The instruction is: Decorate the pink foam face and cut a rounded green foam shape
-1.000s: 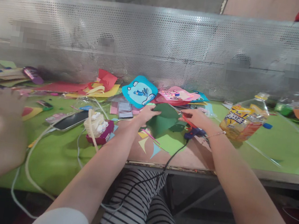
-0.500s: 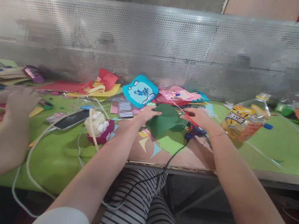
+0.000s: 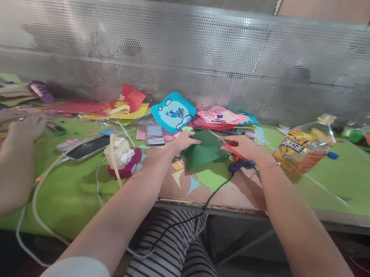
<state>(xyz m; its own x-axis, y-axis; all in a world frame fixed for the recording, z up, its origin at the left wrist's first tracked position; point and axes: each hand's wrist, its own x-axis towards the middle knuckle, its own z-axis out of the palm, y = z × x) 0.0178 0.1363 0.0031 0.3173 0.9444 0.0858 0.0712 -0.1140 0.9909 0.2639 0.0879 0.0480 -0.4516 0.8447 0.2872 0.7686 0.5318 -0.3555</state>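
A sheet of dark green paper (image 3: 202, 152) is pinched at its left edge by my left hand (image 3: 183, 142). My right hand (image 3: 243, 148) is closed round the red handles of a pair of scissors (image 3: 233, 148), whose blades point left at the far edge of the sheet. Just below that hand lies a dark blue glue gun (image 3: 242, 165) with a black cord. Light green paper (image 3: 212, 178) and small yellow and blue paper scraps lie under and in front of the dark green sheet.
Behind my hands lie a blue paper cutout (image 3: 175, 112) and a pink one (image 3: 222, 116). A plastic bottle (image 3: 304, 147) stands right. A phone (image 3: 90, 148), cables and a purple-based object (image 3: 124, 160) are left. Another person's hands (image 3: 24, 128) work at far left.
The scissors have swung from pointing up and left to lying lower against the green paper's far edge. The sheet has bent slightly. The other person's hands have shifted a little.
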